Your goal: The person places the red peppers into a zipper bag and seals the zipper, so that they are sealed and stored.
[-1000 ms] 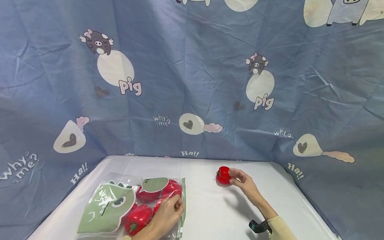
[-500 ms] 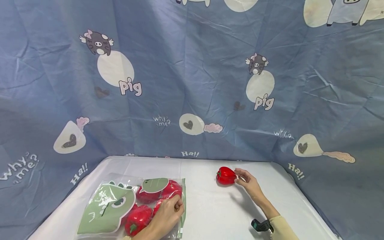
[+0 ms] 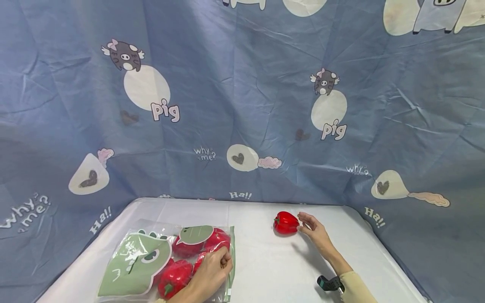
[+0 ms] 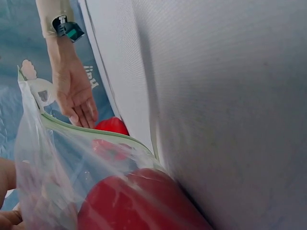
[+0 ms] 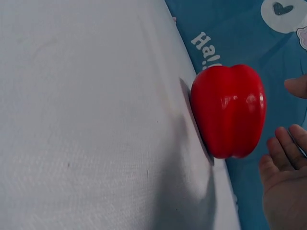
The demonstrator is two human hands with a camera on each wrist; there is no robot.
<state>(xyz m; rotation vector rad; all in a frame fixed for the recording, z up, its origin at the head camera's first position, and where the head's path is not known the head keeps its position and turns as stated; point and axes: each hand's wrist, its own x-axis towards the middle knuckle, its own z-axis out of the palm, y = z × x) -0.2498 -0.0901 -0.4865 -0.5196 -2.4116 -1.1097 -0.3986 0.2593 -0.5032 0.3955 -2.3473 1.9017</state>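
A lone red bell pepper [image 3: 286, 223] lies on its side on the white table, its green stem facing left. Just to its right is my right hand [image 3: 316, 232], thumb and fingers spread and holding nothing; in the right wrist view a gap separates the pepper [image 5: 228, 112] from the fingers [image 5: 283, 149]. Over at the left, my left hand [image 3: 211, 271] pinches the clear zip bag [image 3: 132, 263] near its green zip edge. The film is lifted there, and the bag's mouth [image 4: 81, 128] gapes in the left wrist view. Several red bell peppers [image 3: 175, 275] are inside.
The white table [image 3: 261, 261] ends at the back against a blue curtain [image 3: 280, 185] printed with pigs. A green dinosaur print [image 3: 140, 261] covers much of the bag. The right wrist wears a black band [image 3: 329, 283].
My right hand has drawn back to the right, away from the lone bell pepper, which has turned slightly and shows its whole side. The left hand stays in place at the bag.
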